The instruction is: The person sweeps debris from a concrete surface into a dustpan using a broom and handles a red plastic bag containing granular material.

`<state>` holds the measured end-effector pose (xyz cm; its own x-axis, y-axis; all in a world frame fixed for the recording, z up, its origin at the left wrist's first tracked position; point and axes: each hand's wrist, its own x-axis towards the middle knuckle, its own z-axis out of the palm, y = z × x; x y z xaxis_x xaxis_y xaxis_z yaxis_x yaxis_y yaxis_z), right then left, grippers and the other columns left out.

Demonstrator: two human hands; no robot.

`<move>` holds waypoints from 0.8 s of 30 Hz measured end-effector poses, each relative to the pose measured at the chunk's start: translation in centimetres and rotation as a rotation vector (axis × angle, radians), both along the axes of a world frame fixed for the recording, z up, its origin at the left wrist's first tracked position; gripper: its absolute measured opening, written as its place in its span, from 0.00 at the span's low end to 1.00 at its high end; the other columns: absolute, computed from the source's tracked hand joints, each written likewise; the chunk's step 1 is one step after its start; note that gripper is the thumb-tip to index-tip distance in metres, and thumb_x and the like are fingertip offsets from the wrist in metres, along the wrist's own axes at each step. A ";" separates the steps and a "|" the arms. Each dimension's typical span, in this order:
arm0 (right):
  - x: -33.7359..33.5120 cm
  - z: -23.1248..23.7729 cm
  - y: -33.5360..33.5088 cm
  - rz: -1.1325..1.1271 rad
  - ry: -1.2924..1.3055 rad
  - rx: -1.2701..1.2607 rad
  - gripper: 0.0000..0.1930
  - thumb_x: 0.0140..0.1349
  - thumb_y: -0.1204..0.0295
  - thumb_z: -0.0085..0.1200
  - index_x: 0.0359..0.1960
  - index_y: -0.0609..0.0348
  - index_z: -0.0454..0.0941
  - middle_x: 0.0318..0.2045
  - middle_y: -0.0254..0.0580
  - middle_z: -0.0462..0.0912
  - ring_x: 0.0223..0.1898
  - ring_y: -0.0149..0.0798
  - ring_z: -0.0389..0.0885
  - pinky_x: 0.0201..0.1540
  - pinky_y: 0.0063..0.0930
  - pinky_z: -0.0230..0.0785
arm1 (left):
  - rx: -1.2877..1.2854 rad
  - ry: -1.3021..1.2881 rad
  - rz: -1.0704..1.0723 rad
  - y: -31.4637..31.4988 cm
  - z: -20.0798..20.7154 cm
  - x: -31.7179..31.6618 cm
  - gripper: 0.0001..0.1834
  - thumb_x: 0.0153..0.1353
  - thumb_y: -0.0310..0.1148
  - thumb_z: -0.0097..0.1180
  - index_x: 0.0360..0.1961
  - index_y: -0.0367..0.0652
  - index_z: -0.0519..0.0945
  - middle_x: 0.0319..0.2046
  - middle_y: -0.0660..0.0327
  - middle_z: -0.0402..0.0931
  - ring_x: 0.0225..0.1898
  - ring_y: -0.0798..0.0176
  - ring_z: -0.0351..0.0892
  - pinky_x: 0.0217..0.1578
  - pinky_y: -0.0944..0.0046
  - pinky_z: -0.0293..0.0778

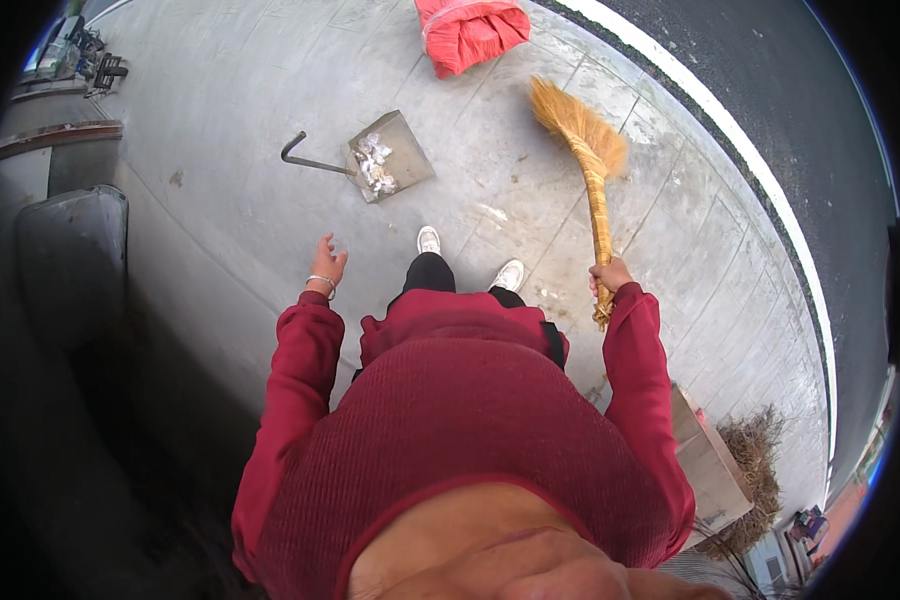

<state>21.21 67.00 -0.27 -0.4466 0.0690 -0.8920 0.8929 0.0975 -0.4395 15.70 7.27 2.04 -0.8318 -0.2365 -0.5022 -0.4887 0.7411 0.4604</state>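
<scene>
My right hand (610, 276) is wrapped round the handle of a straw broom (597, 205), near its lower end. The broom's yellow bristles (582, 125) fan out away from me, at the upper right. On the left, my left hand (327, 262) hangs in the air with its fingers apart and nothing in it; a bracelet circles the wrist. Beyond that hand a metal dustpan (405, 150) rests on the pavement, its bent rod handle (315, 162) pointing left. Crumpled white scraps (374, 163) lie inside the pan, toward its handle side.
A red plastic bag (472, 35) sits at the far edge. On the right a white line (740, 130) borders the dark road (840, 150). A planter box (705, 465) with dry brush stands at lower right. A dark grey rounded object (75, 260) is at the left.
</scene>
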 end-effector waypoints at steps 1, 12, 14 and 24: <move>-0.9 0.3 -1.4 -0.010 -0.010 0.036 0.05 0.48 0.79 0.49 0.21 0.69 0.68 0.13 0.44 0.73 0.12 0.37 0.73 0.13 0.31 0.67 | -0.044 0.009 -0.005 -0.9 0.1 -1.3 0.33 0.50 0.31 0.55 0.57 0.43 0.57 0.46 0.46 0.68 0.44 0.50 0.72 0.45 0.57 0.69; 2.2 -4.2 -22.7 0.149 -0.275 0.135 0.06 0.46 0.79 0.47 0.20 0.73 0.68 0.12 0.48 0.73 0.11 0.42 0.73 0.13 0.36 0.67 | -0.395 0.340 -0.416 -8.1 0.2 -18.7 0.42 0.50 0.33 0.57 0.62 0.44 0.46 0.60 0.43 0.45 0.59 0.40 0.50 0.56 0.52 0.56; 1.7 -0.4 -25.1 0.074 -0.282 0.091 0.05 0.46 0.79 0.48 0.20 0.71 0.67 0.12 0.46 0.72 0.11 0.40 0.72 0.12 0.35 0.66 | -0.398 0.303 -0.495 -9.1 -0.5 -21.5 0.41 0.51 0.36 0.56 0.62 0.44 0.47 0.60 0.44 0.47 0.59 0.41 0.52 0.55 0.52 0.58; -3.5 2.6 -28.8 -0.309 -0.162 0.087 0.04 0.48 0.79 0.49 0.21 0.67 0.67 0.12 0.41 0.69 0.11 0.37 0.70 0.12 0.32 0.64 | 0.128 0.028 -0.850 -11.5 -4.6 -28.3 0.22 0.59 0.50 0.43 0.34 0.40 0.73 0.26 0.47 0.75 0.32 0.42 0.73 0.34 0.52 0.68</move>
<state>17.76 38.24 2.32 -0.2460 0.2574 -0.9344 0.9435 -0.1573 -0.2918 -12.55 -4.22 -2.59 -0.7131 0.5297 -0.4592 0.2217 0.7918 0.5692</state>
